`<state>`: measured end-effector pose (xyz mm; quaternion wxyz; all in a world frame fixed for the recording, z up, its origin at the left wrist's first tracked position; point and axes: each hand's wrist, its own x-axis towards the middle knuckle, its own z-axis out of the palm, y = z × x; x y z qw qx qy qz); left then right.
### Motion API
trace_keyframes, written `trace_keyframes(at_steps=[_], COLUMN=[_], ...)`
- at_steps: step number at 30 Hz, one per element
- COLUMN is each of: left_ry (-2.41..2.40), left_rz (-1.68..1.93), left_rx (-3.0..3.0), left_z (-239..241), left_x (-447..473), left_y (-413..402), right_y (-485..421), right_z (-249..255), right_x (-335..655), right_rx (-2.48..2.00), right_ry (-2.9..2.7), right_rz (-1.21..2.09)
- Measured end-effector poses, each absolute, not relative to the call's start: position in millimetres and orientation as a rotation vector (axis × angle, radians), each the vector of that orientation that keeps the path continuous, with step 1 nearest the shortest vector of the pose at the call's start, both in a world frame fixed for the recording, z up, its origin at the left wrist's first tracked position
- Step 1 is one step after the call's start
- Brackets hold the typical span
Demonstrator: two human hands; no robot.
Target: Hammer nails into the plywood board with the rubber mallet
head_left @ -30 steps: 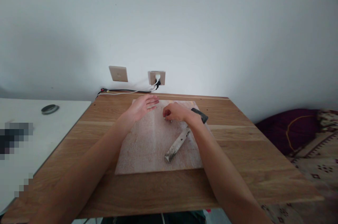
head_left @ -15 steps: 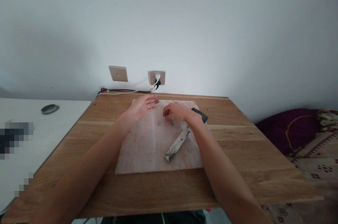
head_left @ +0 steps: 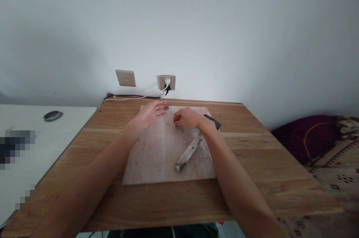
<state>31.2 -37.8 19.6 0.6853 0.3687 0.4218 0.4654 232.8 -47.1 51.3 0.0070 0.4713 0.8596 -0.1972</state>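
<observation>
A pale, worn wooden board (head_left: 148, 159) lies on the table under both hands. My left hand (head_left: 153, 113) is over the board's far left part, fingers stretched out and holding nothing. My right hand (head_left: 188, 117) is at the far middle of the board, its fingertips pinched together just above several small metal pieces (head_left: 183, 129) that look like nails or screws. Whatever sits between those fingertips is too small to make out. A hammer lies slanted across the board; its whitish, stained handle (head_left: 188, 153) points toward me, and its dark head (head_left: 213, 122) is partly behind my right wrist.
The wooden table (head_left: 252, 163) reaches back to the wall, where a socket (head_left: 171, 82) holds plugs and cables (head_left: 131, 96) run left. A white table (head_left: 67, 126) with a round dark lid-like object (head_left: 52, 115) stands left. Purple cloth (head_left: 305, 137) is at the right.
Both hands stay almost in place. Around my right fingertips the small metal pieces have shifted slightly, and one now shows on the board between the hands.
</observation>
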Motion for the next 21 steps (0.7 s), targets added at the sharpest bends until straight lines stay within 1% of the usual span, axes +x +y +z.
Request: trace_keyframes(at_steps=[21], left_ry=[0.945], left_rz=[1.039], left_rx=[0.851], left_z=[16.0], left_x=[30.6], left_y=[-36.4], right_y=[-53.1], right_z=[54.7], right_x=[227.5], right_rx=[1.425], right_ry=[2.690], right_rz=[-0.657])
